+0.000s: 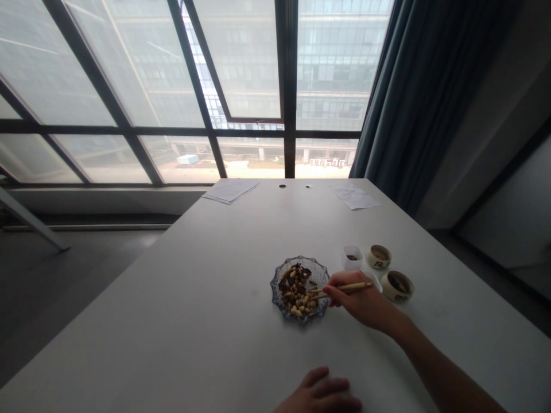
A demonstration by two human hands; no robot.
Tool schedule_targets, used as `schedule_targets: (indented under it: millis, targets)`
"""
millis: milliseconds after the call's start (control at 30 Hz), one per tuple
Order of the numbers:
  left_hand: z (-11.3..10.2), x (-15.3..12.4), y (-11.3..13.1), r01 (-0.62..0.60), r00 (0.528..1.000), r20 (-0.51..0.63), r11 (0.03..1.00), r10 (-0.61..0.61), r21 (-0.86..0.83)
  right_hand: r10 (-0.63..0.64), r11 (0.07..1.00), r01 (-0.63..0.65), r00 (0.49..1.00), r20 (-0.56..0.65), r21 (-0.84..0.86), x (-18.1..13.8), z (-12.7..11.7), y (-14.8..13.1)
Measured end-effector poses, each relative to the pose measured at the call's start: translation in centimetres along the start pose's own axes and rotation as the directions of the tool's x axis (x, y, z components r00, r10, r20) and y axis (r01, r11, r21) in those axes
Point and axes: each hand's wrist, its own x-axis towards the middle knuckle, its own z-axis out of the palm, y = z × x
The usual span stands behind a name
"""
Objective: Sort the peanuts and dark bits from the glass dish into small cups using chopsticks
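Note:
My right hand (350, 298) is closed around a pair of wooden chopsticks (356, 285). Their tips reach into a scalloped clear glass bowl (275, 292), touching or just above the pale nuts (300, 307) inside it. Dark reddish-brown dried pieces (289, 279) lie among the nuts, mostly at the bowl's left and far side. Behind my right hand, a white container (377, 281) is mostly hidden. My left hand (321, 396) rests on the table nearer to me, fingers slightly apart and holding nothing.
Beyond my right hand stand a small white square cup (353, 258) with dark bits in it and two cream cups (379, 257) with dark markings. Paper sheets (230, 190) lie at the far left of the white table (193, 298), others (356, 197) at far right.

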Motion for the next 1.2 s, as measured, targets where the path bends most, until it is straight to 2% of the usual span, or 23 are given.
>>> schedule_targets:
  millis: [200,333,533,633,733,800,900,933,1000,1067,1200]
  targets:
    - [-0.3,0.2,0.1,-0.016,1.0,-0.008,1.0,0.016,-0.011,0.064,0.998,-0.064,0.998,-0.02,0.022,0.0,0.4,0.1]
    - [-0.1,0.1,0.0,0.002,1.0,0.006,0.996,-0.001,-0.091,0.069,0.997,-0.069,0.997,-0.028,0.02,0.1,0.5,0.4]
    - [-0.3,0.1,0.1,0.003,1.0,0.012,0.995,-0.002,-0.098,0.06,0.998,-0.06,0.996,-0.063,0.001,0.1,0.5,0.3]
    - [-0.6,0.3,0.2,-0.007,1.0,0.009,0.997,0.008,-0.074,0.071,0.996,-0.066,0.993,-0.095,0.053,-0.1,-0.6,-0.1]
    - [-0.8,0.4,0.3,-0.008,1.0,0.012,0.998,0.009,-0.067,0.103,0.992,-0.085,0.976,-0.193,0.096,-0.6,-3.2,0.2]
    - [-0.8,0.4,0.3,-0.003,1.0,0.022,0.997,0.004,-0.08,0.125,0.99,-0.092,0.932,-0.341,0.109,-1.2,-5.7,1.0]
    - [-0.7,0.4,0.3,-0.001,1.0,0.03,0.997,0.003,-0.077,0.093,0.995,-0.096,0.781,-0.617,0.028,-2.0,-9.7,2.8]
    - [-0.7,0.4,0.3,-0.006,1.0,0.026,0.998,0.008,-0.07,0.085,0.994,-0.11,0.711,-0.698,0.008,-2.3,-10.8,3.5]
    - [-0.5,0.3,0.3,-0.018,1.0,0.008,0.999,0.018,-0.046,0.074,0.985,-0.166,0.628,-0.775,-0.04,-2.6,-12.4,4.6]
    - [-0.2,0.2,0.2,-0.03,1.0,-0.007,0.999,0.03,-0.012,0.086,0.98,-0.197,0.597,-0.797,-0.041,-2.6,-13.3,5.4]
    - [0.0,0.0,0.0,-0.045,0.999,-0.02,0.999,0.045,0.027,0.161,0.979,-0.197,0.595,-0.787,0.052,-2.0,-13.3,5.5]
